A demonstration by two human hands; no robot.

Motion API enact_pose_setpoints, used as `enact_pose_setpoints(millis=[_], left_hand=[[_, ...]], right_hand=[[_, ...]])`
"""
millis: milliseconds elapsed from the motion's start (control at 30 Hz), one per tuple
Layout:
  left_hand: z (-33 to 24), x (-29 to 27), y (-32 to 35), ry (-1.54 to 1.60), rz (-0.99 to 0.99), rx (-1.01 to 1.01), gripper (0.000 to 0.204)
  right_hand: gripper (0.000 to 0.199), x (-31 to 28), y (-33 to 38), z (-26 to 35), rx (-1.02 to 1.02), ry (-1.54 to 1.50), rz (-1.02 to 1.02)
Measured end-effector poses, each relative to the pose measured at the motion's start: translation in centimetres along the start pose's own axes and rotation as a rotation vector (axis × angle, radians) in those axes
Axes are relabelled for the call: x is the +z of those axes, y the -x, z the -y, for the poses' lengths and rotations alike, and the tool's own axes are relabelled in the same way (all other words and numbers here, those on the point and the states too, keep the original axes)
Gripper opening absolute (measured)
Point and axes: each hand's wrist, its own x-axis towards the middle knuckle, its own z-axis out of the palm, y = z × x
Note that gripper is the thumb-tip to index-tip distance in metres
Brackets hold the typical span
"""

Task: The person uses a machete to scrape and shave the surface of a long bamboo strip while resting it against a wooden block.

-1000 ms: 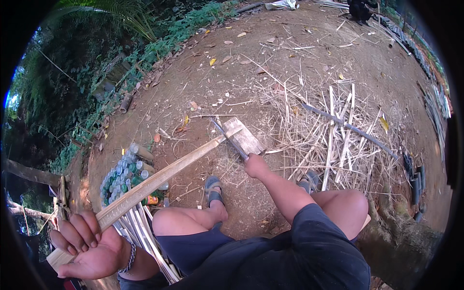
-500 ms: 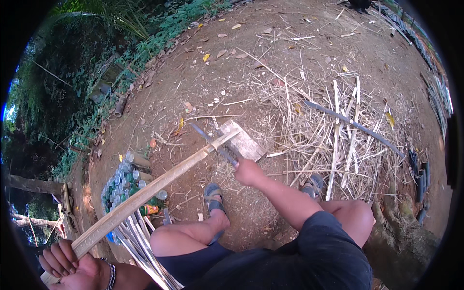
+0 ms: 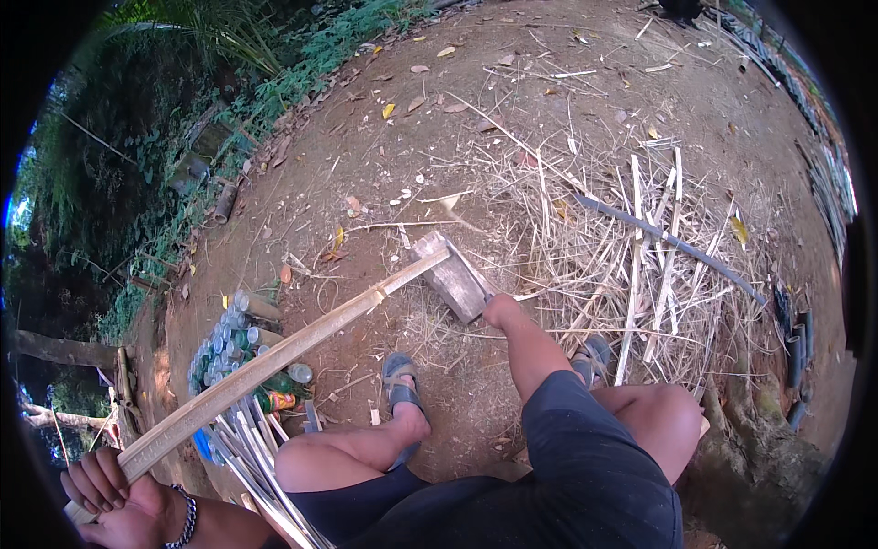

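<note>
My left hand (image 3: 114,499), a chain bracelet at its wrist, grips the near end of a long pale bamboo strip (image 3: 274,357) at the lower left. The strip runs up and right, and its far end rests on top of a grey wooden block (image 3: 453,274) standing on the dirt. My right hand (image 3: 501,311) is closed as a fist against the block's near right corner. It holds a knife whose blade is hidden behind the block. My sandalled feet (image 3: 400,375) are planted just below the block.
A bundle of split bamboo strips (image 3: 251,453) lies by my left knee, beside a heap of plastic bottles (image 3: 229,339). Bamboo scraps (image 3: 640,274) and a long dark stick (image 3: 668,240) cover the ground on the right. Tree roots (image 3: 759,430) rise at the lower right.
The dark blade that lay across the strip's end by the block is out of sight now. My right hand has come up against the block. My left hand keeps its grip.
</note>
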Motion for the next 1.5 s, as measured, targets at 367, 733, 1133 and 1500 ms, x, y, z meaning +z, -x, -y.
enact_pose_setpoints(millis=[367,733,1133,1500], left_hand=[[-0.5,0.4,4.5,-0.027,-0.211,0.165,0.055],[-0.6,2.8,7.6,0.019,-0.268,0.309,0.054],[-1.4,4.8,9.3,0.009,-0.363,0.310,0.057],[-1.4,5.4,9.4,0.020,-0.269,0.288,0.053]], right_hand=[[0.024,3.2,9.6,7.1,0.096,-0.645,-0.061],[0.022,-8.6,32.8,25.9,-0.656,-0.462,-0.174],[0.023,-8.3,34.4,25.4,-0.628,-0.364,-0.106],[0.019,-8.7,32.1,23.8,-0.445,-0.510,-0.030]])
